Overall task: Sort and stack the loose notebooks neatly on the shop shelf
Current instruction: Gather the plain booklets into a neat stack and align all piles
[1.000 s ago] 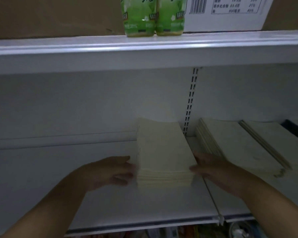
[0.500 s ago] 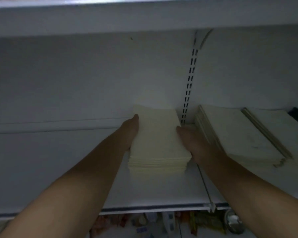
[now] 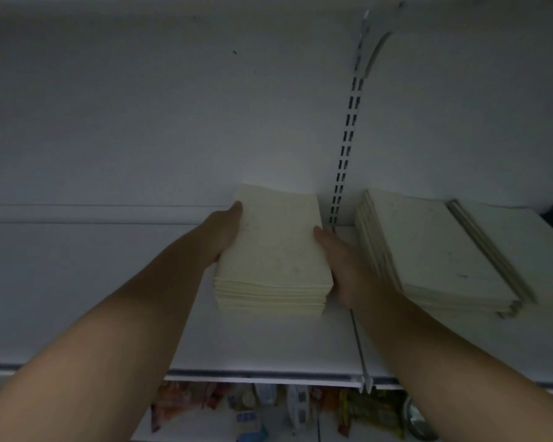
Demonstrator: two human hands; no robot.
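Left hand [image 3: 220, 232] and right hand [image 3: 344, 266] flat-fingered against notebook stack [image 3: 275, 250] side edges; shelf [image 3: 77, 282] room leftward, another pile [image 3: 434, 250] near right.

Back panel [image 3: 141, 122]: plain grey-white wall, rising behind the fingers [image 3: 235, 212].
Upright [image 3: 345, 154]: slotted metal strip, just right of the fingers (a curved bracket at its top).
Shelf [image 3: 253, 342]: white board under the fingers.
Lower tier [image 3: 268, 409]: blurred packaged goods, below.
Light: dim, bluish.
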